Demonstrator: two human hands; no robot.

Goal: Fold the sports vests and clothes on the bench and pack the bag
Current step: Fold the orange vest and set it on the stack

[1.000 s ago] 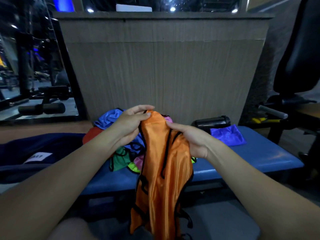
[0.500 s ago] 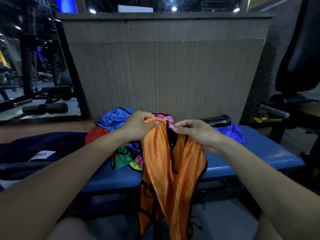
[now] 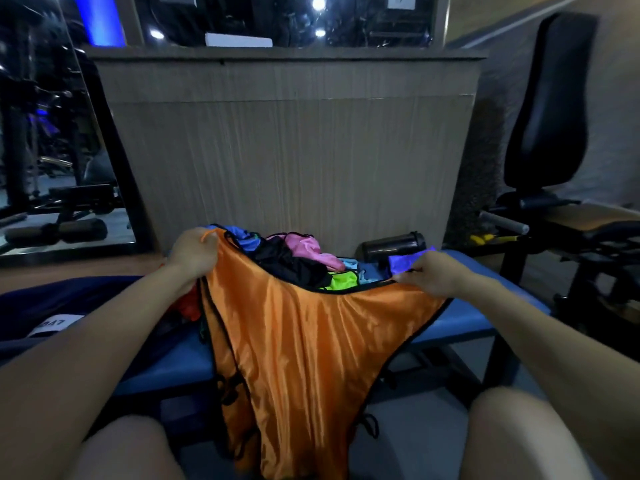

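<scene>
Left hand [image 3: 194,254] and right hand [image 3: 427,277] each pinch a top corner of the orange vest [image 3: 304,341], spread over the bench [image 3: 485,306]. Slick fabric; could slip out mid-fold.

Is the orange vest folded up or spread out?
Spread out. The left hand and right hand grip the orange vest at its top corners, far apart, and it hangs open between them.

orange vest [image 3: 304,344]: glossy satin cloth | bench [image 3: 474,320]: smooth blue padding
</scene>
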